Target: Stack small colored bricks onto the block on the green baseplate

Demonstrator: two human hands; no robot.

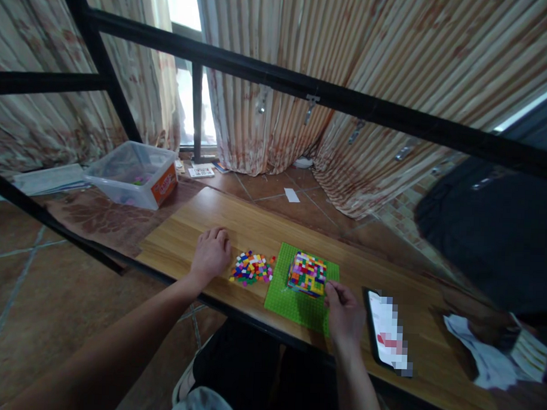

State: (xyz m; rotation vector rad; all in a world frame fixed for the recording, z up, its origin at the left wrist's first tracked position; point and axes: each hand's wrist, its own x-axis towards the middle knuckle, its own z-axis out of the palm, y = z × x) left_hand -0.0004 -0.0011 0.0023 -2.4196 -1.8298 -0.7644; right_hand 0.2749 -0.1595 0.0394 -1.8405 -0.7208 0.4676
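Observation:
My left hand (212,252) rests palm down on the wooden table, its fingers bent inward; whatever lies under them is hidden. Just right of it is a loose pile of small multicoloured toy bricks (253,268). A green studded baseplate (277,292) lies beside the pile, bearing a many-coloured block built of toy bricks (307,272). At the right side of this block, my right hand (345,312) has its thumb and index finger closed in a pinch. What the pinch holds, if anything, is too small to make out, and contact with the block cannot be told.
A phone (386,331) lies right of my right hand on the table (187,226). Crumpled papers (483,353) are at the far right. A clear plastic bin (131,176) stands beyond the table's left end. A black metal bar (278,76) crosses in front of the curtains.

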